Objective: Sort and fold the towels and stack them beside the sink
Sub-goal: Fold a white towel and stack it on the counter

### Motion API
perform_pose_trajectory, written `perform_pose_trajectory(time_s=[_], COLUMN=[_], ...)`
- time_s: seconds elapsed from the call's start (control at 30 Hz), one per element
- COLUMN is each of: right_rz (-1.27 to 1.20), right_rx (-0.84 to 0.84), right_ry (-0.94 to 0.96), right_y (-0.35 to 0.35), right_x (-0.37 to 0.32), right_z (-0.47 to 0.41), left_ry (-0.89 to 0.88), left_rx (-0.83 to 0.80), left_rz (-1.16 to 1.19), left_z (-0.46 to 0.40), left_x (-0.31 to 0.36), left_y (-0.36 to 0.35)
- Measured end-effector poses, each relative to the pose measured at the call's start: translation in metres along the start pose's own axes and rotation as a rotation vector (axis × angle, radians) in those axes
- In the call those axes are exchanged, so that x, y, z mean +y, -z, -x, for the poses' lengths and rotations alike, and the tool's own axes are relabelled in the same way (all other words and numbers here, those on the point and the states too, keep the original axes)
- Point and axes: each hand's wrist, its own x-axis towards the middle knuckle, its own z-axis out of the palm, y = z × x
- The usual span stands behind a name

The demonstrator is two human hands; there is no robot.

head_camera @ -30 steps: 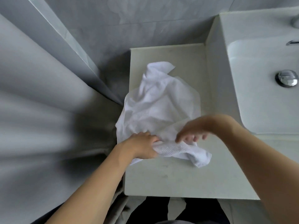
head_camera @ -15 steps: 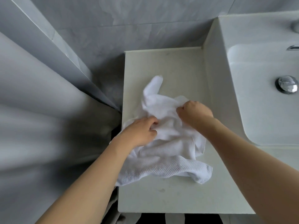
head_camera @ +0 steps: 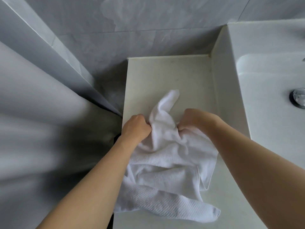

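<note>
A crumpled white towel lies on the pale counter left of the sink. My left hand grips a bunch of its cloth at the left. At the right, my right hand grips another bunch, fingers curled into the fabric. One corner of the towel sticks up and away between the two hands. A waffle-textured white towel lies partly under it, near the counter's front edge.
The sink basin has a chrome drain plug at the right edge of view. Grey tiled wall runs behind the counter. A grey curtain hangs close on the left of the counter.
Both hands moved from the towel's near edge up to its middle and gathered it. The spread cloth bunched up, and my hands have drawn apart with the cloth between them.
</note>
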Motion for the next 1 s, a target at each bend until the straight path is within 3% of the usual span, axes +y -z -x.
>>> perform_pose_trajectory(time_s=[0.07,0.23,0.33,0.4,0.5,0.53,0.6,0.67,0.7,0.77,0.87,0.93,1.0], right_rz=[-0.01,-0.194,-0.333,-0.435,-0.776,-0.84,-0.751,-0.519,-0.437,-0.377,-0.33,-0.255,-0.241], right_rx=[-0.08,-0.211,-0.197,0.076,0.793,0.963,1.102,0.992,0.894,0.788,0.832,0.824,0.785], right_ry=[-0.012,-0.133,-0.102,0.011,0.147,0.174,0.156,0.061,0.021,-0.005,0.054,0.135,0.167], right_y=[0.005,0.01,0.013,0.021,0.039,0.042,0.042,0.034,0.029,0.02,0.009,0.001,-0.005], right_x=[0.005,0.016,0.016,0.014,0.016,0.018,0.019,0.019,0.019,0.016,0.006,0.0,-0.005], right_z=[0.005,0.009,0.004,0.003,0.019,0.027,0.036,0.029,0.023,0.013,0.001,-0.013,-0.035], left_ry=[-0.016,0.02,0.02,0.023,0.083,0.13,0.243,0.3,0.279,0.133,-0.21,-0.356,-0.354], left_rx=[0.024,0.237,0.315,0.414,0.608,0.626,0.448,0.127,0.074,0.245,0.5,0.396,0.126], left_rz=[0.069,0.521,0.632,0.738,0.801,0.791,0.686,0.457,0.33,0.119,0.008,0.021,0.036], left_z=[0.0,-0.001,0.001,0.005,0.012,0.013,0.011,0.008,0.005,-0.002,-0.025,-0.046,-0.069], left_x=[0.003,0.01,0.006,0.001,-0.015,-0.022,-0.034,-0.034,-0.032,-0.022,0.0,0.014,0.022], left_y=[0.003,0.028,0.043,0.049,0.045,0.041,0.033,0.03,0.028,0.023,0.024,0.025,0.02])
